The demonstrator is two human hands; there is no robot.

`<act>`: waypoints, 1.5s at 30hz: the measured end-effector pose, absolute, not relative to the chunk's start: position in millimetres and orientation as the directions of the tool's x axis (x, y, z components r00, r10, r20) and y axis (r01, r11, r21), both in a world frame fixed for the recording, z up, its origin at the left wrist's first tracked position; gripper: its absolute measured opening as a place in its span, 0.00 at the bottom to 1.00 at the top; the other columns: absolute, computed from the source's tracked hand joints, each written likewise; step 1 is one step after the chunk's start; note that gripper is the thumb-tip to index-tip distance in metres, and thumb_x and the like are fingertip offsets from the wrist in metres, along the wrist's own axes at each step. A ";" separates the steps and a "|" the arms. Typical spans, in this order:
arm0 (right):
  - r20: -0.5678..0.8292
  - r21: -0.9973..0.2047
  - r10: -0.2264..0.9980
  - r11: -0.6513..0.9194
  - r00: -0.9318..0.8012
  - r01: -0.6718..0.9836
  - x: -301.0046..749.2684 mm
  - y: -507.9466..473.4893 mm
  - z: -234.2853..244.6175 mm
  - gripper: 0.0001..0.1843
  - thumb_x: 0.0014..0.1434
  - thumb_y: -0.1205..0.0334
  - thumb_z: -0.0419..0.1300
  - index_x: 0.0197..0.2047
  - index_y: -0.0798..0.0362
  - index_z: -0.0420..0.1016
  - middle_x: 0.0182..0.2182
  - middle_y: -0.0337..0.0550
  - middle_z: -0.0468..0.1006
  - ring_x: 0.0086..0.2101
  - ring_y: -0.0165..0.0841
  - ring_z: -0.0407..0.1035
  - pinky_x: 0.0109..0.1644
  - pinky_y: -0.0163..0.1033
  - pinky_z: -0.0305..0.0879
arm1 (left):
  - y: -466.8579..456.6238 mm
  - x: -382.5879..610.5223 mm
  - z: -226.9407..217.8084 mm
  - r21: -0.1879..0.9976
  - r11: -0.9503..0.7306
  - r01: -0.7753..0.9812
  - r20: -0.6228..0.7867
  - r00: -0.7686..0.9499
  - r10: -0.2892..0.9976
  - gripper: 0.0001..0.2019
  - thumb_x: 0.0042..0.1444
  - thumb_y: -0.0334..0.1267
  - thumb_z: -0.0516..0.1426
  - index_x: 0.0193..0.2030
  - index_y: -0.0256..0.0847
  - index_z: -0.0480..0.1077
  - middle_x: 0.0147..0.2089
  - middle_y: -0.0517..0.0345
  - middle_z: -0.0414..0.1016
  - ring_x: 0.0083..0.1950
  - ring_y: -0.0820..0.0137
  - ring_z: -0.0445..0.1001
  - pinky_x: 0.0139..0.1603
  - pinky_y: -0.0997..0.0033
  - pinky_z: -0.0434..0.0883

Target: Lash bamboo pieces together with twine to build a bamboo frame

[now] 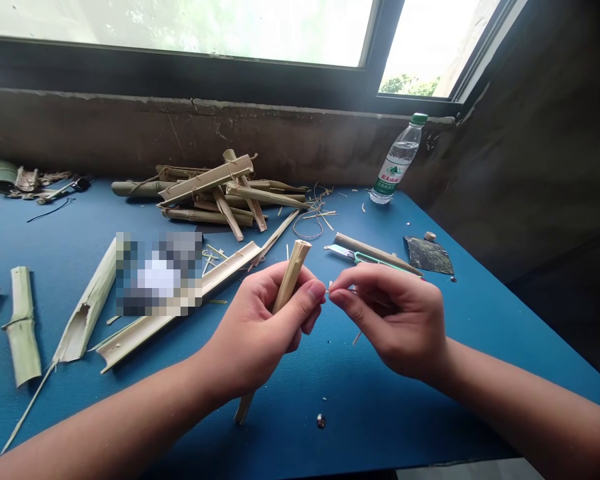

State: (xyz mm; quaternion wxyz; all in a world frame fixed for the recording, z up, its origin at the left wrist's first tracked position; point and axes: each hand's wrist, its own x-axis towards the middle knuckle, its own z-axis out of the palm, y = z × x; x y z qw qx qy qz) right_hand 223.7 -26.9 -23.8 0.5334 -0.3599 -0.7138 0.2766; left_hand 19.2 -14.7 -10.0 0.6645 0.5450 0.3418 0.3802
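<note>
Green-capped water bottle [396, 163], utility knife [360, 255] and dark sandpaper sheet [429, 256] on the blue tabletop [360, 413].

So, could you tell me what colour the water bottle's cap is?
Green cap, clearest in the head view.

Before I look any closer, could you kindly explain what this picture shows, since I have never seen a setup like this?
There is no machine here. This single picture comes from a camera worn on a person's head, looking forward and down, so their own arms reach in from the bottom. The left hand grips a short bamboo piece upright, and the right hand pinches a thin sliver between its fingertips. They work over a blue table. On it lie a pile of bamboo, split strips, a green-handled knife and a water bottle, below a window. A pixelated patch hides one spot.
</note>
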 end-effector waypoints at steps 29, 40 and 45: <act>0.196 -0.964 0.923 0.118 -0.331 -0.240 217.4 -38.8 -20.0 0.08 0.75 0.53 0.65 0.45 0.46 0.73 0.23 0.29 0.58 0.20 0.25 0.51 0.20 0.32 0.47 | -25.7 22.8 -6.3 0.952 0.238 -0.193 -0.090 0.566 0.820 0.17 0.67 0.51 0.67 0.39 0.43 0.67 0.23 0.71 0.61 0.20 0.82 0.60 0.21 0.83 0.59; 0.330 -0.944 0.923 0.326 -0.199 -0.055 219.5 -26.3 -23.2 0.04 0.70 0.59 0.71 0.44 0.49 0.82 0.26 0.34 0.68 0.25 0.26 0.58 0.26 0.34 0.55 | -18.6 23.6 -13.1 0.906 0.301 -0.297 -0.099 0.544 0.833 0.14 0.64 0.39 0.70 0.37 0.41 0.68 0.26 0.69 0.65 0.21 0.83 0.57 0.20 0.83 0.55; 0.320 -0.946 0.921 0.323 -0.224 -0.026 225.0 -23.7 -20.0 0.03 0.65 0.62 0.74 0.43 0.49 0.86 0.28 0.38 0.74 0.27 0.29 0.65 0.27 0.36 0.58 | -18.2 21.9 -10.8 0.911 0.287 -0.296 -0.088 0.541 0.836 0.13 0.63 0.38 0.70 0.38 0.41 0.70 0.25 0.70 0.64 0.20 0.82 0.58 0.20 0.83 0.56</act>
